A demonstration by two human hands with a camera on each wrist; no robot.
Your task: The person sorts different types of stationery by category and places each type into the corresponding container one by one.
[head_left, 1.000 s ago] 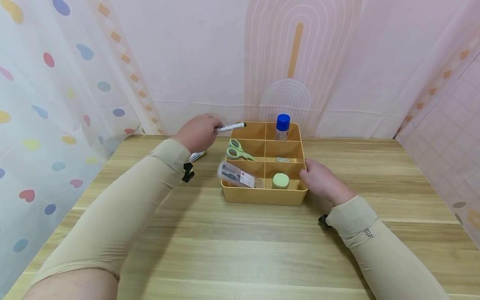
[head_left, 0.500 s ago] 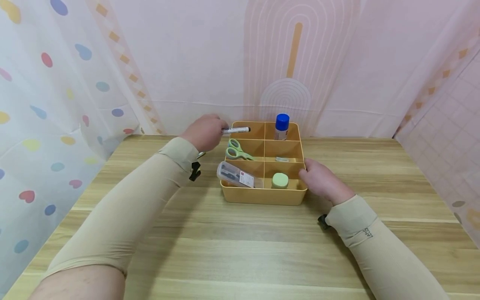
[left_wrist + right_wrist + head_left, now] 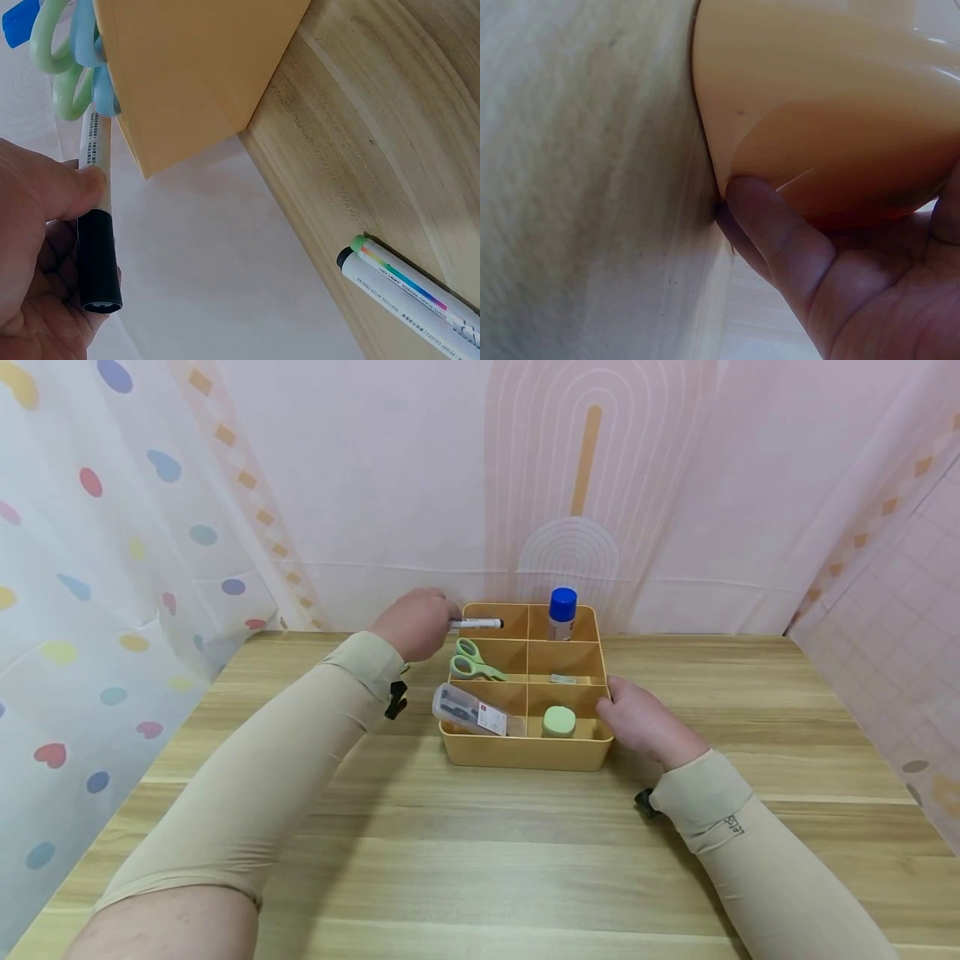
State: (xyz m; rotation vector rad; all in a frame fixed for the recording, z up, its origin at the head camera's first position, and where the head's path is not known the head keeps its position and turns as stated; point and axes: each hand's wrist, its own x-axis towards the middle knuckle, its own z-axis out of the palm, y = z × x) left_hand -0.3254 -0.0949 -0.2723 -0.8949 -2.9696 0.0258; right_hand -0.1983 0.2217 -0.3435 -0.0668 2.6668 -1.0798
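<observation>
My left hand [image 3: 416, 623] pinches a white marker [image 3: 482, 623] with a black cap between thumb and fingers. The marker lies nearly level over the back left compartment of a yellow-orange desk organizer [image 3: 525, 754]. At the organizer's right side, my right hand [image 3: 641, 717] grips the wall; in the right wrist view its fingers [image 3: 780, 240] lie against the outer surface. Green-handled scissors [image 3: 474, 662] lean in the middle left compartment. A clear plastic case [image 3: 480, 710] with dark contents tilts over the front left one. The left wrist view shows the marker's black cap [image 3: 99, 259] close up.
A blue-capped bottle or stick [image 3: 562, 612] stands in the back right compartment. The middle right one holds a small pale item [image 3: 563, 678], the front right a light green rounded-square object [image 3: 558, 721]. Two more markers [image 3: 409, 289] lie on the wooden table [image 3: 465, 860], left of the organizer.
My left hand has moved right and slightly down, bringing the marker over the back left compartment. My right hand and the organizer have stayed in place.
</observation>
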